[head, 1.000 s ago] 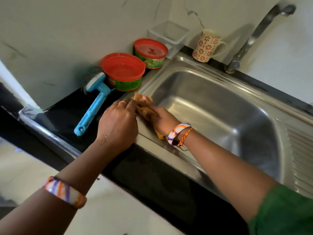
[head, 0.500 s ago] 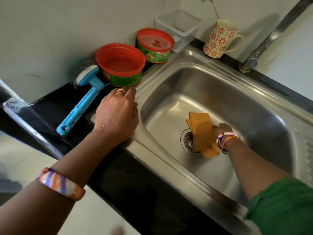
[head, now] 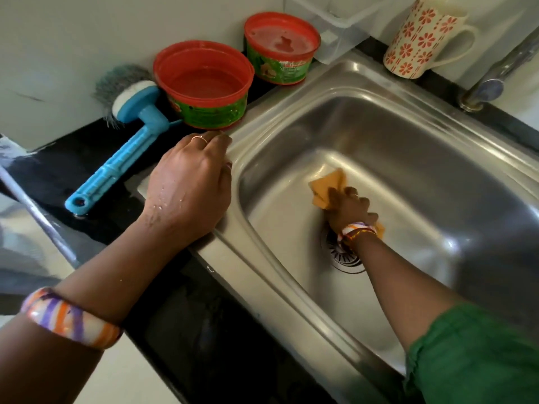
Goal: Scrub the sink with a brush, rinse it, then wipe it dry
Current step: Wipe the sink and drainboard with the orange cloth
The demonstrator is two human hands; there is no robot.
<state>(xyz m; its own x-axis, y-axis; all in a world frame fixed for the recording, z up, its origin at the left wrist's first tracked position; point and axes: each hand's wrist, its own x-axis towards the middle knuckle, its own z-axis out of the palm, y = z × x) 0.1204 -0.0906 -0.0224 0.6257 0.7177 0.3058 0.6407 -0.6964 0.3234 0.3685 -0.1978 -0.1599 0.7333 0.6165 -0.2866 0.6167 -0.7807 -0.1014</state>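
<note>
Our right hand (head: 348, 207) grips the cloth (head: 326, 186) on the sink (head: 388, 132) floor just beyond the drain, left hand (head: 189, 182) curled, empty, bracing the left rim — we'd wipe in overlapping strokes.

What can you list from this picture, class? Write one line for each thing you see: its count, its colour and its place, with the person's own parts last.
sink: one, steel, set in the black counter.
drain: one, steel, sink floor, partly hidden by the wrist.
cloth: one, orange, on the sink floor.
brush: one, blue, on the counter left of the sink.
tubs: two, red with green labels, behind the sink's left corner.
clear box: one, by the wall.
mug: one, cream with red flowers, behind the sink.
tap: one, steel, far right.
left hand: rests on the sink rim.
right hand: grips the cloth.
</note>
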